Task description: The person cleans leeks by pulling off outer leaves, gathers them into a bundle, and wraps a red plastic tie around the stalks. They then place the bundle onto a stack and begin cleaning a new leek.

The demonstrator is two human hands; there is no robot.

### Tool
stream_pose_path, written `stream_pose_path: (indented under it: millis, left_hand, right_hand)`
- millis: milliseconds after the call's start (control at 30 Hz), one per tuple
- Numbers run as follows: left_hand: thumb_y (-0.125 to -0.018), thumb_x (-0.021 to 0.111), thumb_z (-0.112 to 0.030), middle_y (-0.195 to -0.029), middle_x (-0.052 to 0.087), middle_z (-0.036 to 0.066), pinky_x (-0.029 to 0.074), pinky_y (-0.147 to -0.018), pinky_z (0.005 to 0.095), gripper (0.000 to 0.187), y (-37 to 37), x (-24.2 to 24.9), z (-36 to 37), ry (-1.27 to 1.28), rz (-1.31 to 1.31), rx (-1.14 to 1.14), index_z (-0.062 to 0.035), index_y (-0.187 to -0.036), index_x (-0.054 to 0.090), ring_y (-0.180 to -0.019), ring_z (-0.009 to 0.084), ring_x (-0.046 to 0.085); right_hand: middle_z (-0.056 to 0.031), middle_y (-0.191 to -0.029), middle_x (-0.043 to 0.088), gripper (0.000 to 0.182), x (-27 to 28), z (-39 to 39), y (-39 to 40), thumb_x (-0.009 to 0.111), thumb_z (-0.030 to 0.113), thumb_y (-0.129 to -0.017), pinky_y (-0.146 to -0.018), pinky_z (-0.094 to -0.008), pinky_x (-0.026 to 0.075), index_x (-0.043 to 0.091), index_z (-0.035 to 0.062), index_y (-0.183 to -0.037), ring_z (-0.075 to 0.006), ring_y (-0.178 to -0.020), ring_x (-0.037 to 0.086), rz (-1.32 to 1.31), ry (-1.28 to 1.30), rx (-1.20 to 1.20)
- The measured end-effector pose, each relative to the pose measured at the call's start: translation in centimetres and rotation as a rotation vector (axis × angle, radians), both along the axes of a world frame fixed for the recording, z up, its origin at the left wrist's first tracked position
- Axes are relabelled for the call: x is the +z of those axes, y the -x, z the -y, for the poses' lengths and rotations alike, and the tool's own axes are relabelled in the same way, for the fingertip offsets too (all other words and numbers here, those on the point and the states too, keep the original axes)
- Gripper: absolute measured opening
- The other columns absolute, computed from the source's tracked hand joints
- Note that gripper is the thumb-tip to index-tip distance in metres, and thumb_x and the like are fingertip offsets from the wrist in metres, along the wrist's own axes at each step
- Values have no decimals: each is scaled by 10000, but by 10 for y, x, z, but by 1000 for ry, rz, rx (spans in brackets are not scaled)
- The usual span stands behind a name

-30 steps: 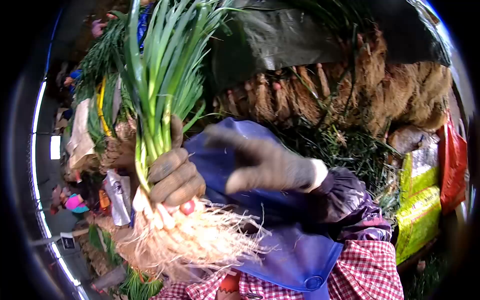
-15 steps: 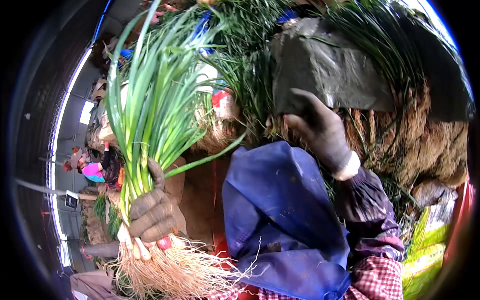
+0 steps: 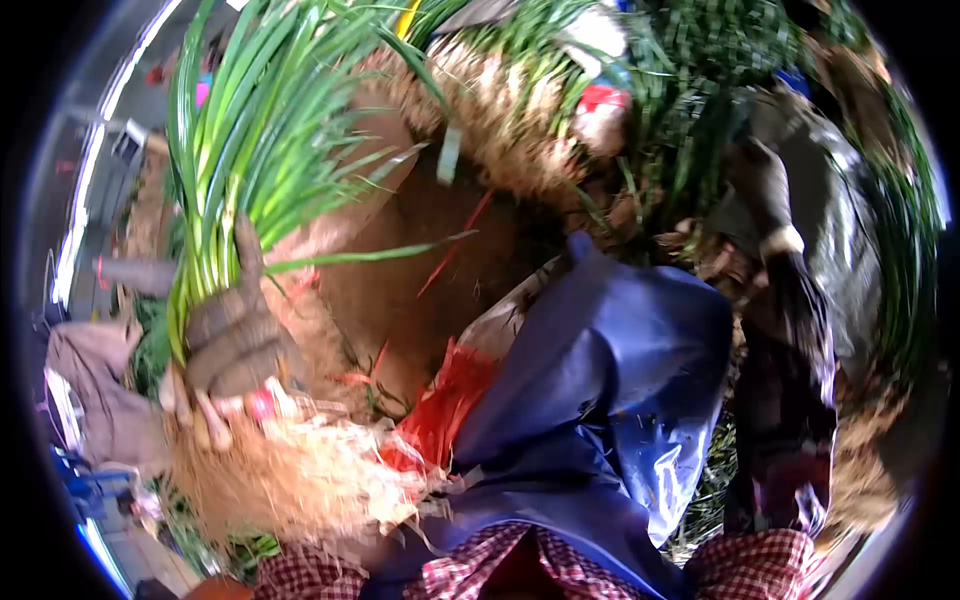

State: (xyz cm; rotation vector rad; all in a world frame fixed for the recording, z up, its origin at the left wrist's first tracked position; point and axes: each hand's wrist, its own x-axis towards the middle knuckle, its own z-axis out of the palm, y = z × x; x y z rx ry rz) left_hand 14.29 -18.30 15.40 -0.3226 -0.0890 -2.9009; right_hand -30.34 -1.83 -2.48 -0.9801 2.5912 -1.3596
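My left hand (image 3: 240,345), in a dirty grey-brown glove, is wrapped round a thick bunch of green onions (image 3: 225,150). The leaves point up, while pale bulbs and a mass of stringy roots (image 3: 270,475) hang below the fist. A reddish bulb or band shows beside the fingers. Over on the right, my gloved right hand (image 3: 762,190) reaches out at the edge of the piled green onions (image 3: 690,120), next to a grey plastic sheet (image 3: 830,230). Motion blur and shadow hide its fingers.
A dark blue apron (image 3: 610,360) covers my lap. Red plastic strips (image 3: 445,405) lie beside it. More onions with their roots outward (image 3: 500,100) are heaped at the back, near a red-and-white item (image 3: 602,105). A brown cloth (image 3: 100,390) hangs at left.
The view has swung, so the scene sits differently. My right hand has gone farther out to the right, toward the onion pile and sheet. The left still grips its bunch.
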Motion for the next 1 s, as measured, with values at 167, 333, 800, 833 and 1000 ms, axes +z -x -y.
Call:
stream_pose_path:
  millis: [167,333,800,833,1000]
  left_hand:
    - [-870,553,-81,-820,483,5,434,-679,267,553,-61,-24,100,155,246,332,6,-1357,305,-689,106,481]
    - [-855,603,-206,-832,554,57,461,-688,293,415,-98,-150,244,476,551,659,31,-1169,472,-681,153,523]
    - [-838,621,-223,-837,665,132,522,-644,365,234,-84,-561,199,126,949,487,11,-853,634,-721,234,626]
    - [-831,631,-238,-802,654,122,510,-617,362,240,-84,-565,195,197,1009,495,1,-846,634,-687,225,613]
    - [-799,682,-325,-703,627,85,437,-503,329,293,-79,-571,194,367,1698,285,-37,-835,638,-551,185,557]
  right_hand:
    - [39,-600,488,158,20,-8,-73,574,183,-901,-476,-210,318,630,46,-850,-28,-522,415,585,16,71]
    - [-30,-850,608,196,-9,-24,-67,548,137,-894,-691,-253,432,633,-1,-1003,-112,-769,544,463,-59,72]
    - [66,-584,446,197,-23,-23,-77,550,270,-930,-432,-194,277,575,101,-830,-26,-466,369,585,-345,-150]
    - [65,-584,446,198,-24,-21,-76,550,271,-930,-431,-193,278,576,100,-834,-26,-466,368,588,-365,-149]
    - [65,-584,448,202,-24,-5,-84,549,275,-931,-429,-191,277,578,92,-849,-26,-461,365,556,-388,-143]
